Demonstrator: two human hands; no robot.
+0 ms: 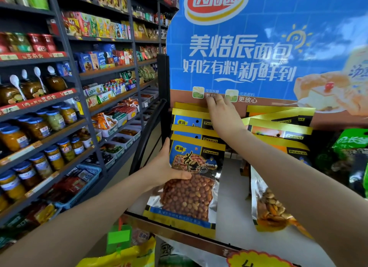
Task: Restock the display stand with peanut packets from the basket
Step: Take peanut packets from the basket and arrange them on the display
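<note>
Display stand [258, 71]: it fills the upper right of the frame, a tall blue board with a bread advertisement. Two columns of packets hang below the board.
Store shelves [83, 99]: they take the whole left side of the frame, with jars, boxes and snack trays. They are no part of the task.
Blue peanut packets [191, 125]: they hang in an overlapping row in the centre of the frame, just under the brown strip of the board.
Orange peanut packets [278, 131]: they hang to the right of the blue ones, partly behind the right forearm.
Front blue packet [191, 183]: it is the lowest and nearest of the blue row, with peanuts visible through its clear window.
Basket: I cannot find it with certainty; the yellow bag and green shape at the bottom edge may belong to it.
Step in hand: it seems one packet is being hung or settled on the blue column, so the restocking is in the middle.
Next move: the top hole of the packet must sit fully on its hook, which is hidden behind the packets. After this both hands need to let go and reach down for another packet.
Left hand [169, 167]: it is clamped on the left edge of the front blue packet, thumb across the front and fingers behind.
Right hand [223, 115]: its fingers are spread and flat. The fingertips press at the tops of the upper blue packets and touch the board; it grips nothing that I can see.
</note>
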